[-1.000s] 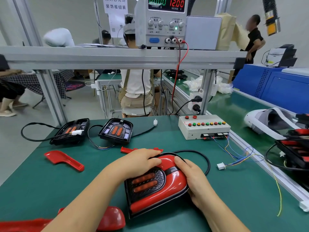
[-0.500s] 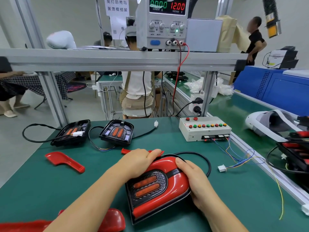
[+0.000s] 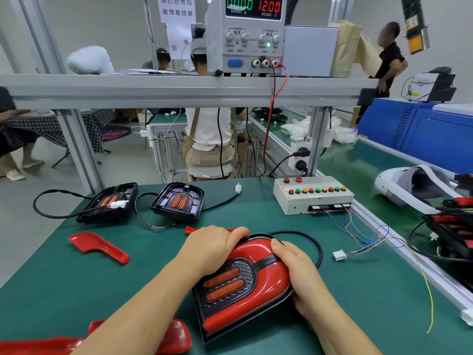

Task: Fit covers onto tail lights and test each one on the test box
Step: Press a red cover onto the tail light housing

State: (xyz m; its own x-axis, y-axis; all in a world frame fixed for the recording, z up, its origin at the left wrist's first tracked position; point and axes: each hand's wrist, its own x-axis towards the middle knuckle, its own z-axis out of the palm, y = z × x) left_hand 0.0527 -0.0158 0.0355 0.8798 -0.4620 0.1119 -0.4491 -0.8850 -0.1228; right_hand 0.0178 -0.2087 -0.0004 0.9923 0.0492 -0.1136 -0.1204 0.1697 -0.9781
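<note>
A tail light with a glossy red cover and two orange lenses lies on the green mat in front of me. My left hand presses on its upper left edge. My right hand grips its right side. Its black cable loops behind it. Two uncovered black tail lights lie further back on the left. A loose red cover rests at the left, and another sits under my left forearm. The grey test box with coloured buttons stands at the back right.
A white connector on thin coloured wires from the test box lies right of the light. A power supply reading 12.00 sits on the shelf above. More tail lights and a white headset lie on the right conveyor. People sit and stand behind the bench.
Both hands stay on the covered tail light. The light and hands have shifted only slightly while pressing the cover.
</note>
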